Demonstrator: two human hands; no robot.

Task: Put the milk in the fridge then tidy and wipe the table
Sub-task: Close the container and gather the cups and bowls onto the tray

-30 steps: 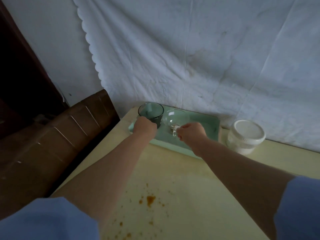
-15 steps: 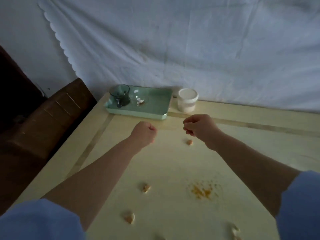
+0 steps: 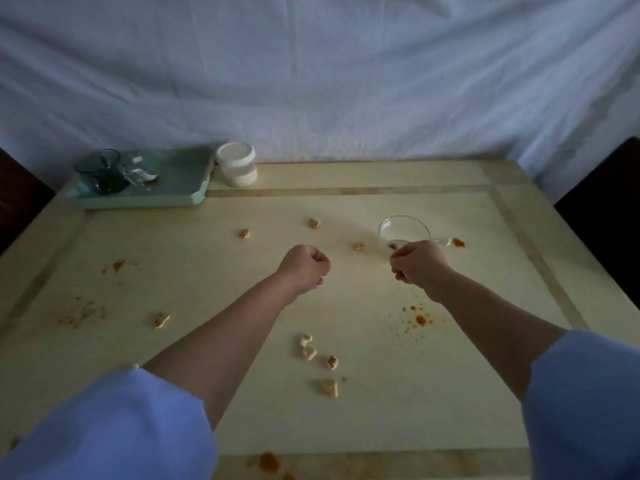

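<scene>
The pale yellow table (image 3: 346, 427) is littered with several crumbs, such as the crumbs (image 3: 320, 355) near the middle, and orange stains (image 3: 415, 318). My left hand (image 3: 304, 268) is a closed fist over the table's centre, holding nothing I can see. My right hand (image 3: 417, 263) hovers with curled fingers just in front of a clear glass bowl (image 3: 403, 230) with a spoon (image 3: 440, 241) in it; whether it holds anything is unclear. A green tray (image 3: 173, 199) at the far left carries a dark glass cup (image 3: 100, 169) and a small clear glass (image 3: 138, 173). No milk is visible.
A white lidded jar (image 3: 237, 164) stands beside the tray's right end. A white cloth (image 3: 311, 81) hangs behind the table. Dark furniture (image 3: 602, 202) flanks the table on the right and a dark shape on the left.
Both hands have drawn back from the tray, leaving the cup and glass on it. My view has swung right and pulled back, bringing the glass bowl and more crumbs into sight.
</scene>
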